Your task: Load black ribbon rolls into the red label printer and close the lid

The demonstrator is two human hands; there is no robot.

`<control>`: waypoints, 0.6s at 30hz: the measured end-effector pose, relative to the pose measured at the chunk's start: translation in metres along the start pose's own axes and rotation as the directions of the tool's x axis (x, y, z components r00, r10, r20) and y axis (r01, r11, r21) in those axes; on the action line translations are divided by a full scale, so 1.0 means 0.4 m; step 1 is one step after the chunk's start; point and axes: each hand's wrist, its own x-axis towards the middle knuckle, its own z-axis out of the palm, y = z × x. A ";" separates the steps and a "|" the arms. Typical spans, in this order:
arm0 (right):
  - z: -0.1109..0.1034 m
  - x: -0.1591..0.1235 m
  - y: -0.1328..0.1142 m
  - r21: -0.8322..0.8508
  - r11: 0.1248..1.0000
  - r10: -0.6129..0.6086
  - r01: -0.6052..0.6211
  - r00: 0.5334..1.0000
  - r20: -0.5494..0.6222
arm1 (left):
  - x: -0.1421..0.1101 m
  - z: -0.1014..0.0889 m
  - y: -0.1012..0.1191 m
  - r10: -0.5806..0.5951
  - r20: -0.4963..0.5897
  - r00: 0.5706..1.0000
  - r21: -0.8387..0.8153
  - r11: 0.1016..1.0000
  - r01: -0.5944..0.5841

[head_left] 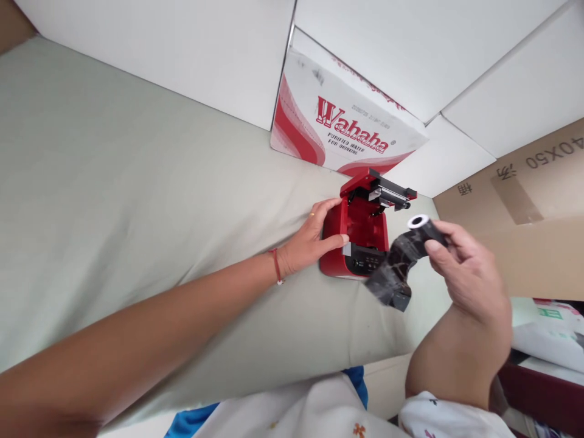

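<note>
A small red printer (335, 234) stands on the pale green table (114, 182) with its lid (378, 185) swung open, showing an empty red compartment. My left hand (312, 240) rests flat against the printer's left side, fingers stretched out and the thumb at the front corner. My right hand (465, 267) is closed round a roll (417, 231) with a white core, held in the air just right of the printer. A dark, glossy strip (390, 274) hangs loose from the roll and is blurred.
A white and red Wahaha water carton (337, 121) stands against the white wall panels behind the printer. A brown cardboard box (538, 207) fills the right side. White bags (547, 334) lie lower right, past the table's edge.
</note>
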 end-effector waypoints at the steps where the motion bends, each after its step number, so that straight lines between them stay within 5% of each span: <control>1: -0.016 -0.008 0.026 0.012 0.999 0.045 -0.045 0.998 -0.052 | 0.001 0.000 0.000 -0.003 -0.001 1.000 -0.005 1.000 0.003; 5: -0.050 -0.009 0.138 -0.247 0.931 0.266 -0.268 0.963 -0.045 | 0.002 0.000 0.004 -0.012 0.006 1.000 -0.034 0.999 0.013; 9: -0.054 -0.018 0.210 -0.438 0.824 0.423 -0.360 0.905 0.052 | 0.000 0.000 0.011 -0.017 0.018 1.000 -0.032 0.999 0.018; 14: -0.022 -0.028 0.227 -0.269 0.913 0.354 -0.305 0.922 0.157 | 0.002 -0.004 0.004 0.002 0.017 1.000 -0.025 1.000 -0.001; 18: 0.001 0.018 0.260 -0.357 0.902 0.258 -0.243 0.966 -0.007 | 0.003 -0.003 -0.002 0.012 0.009 1.000 -0.033 0.999 -0.012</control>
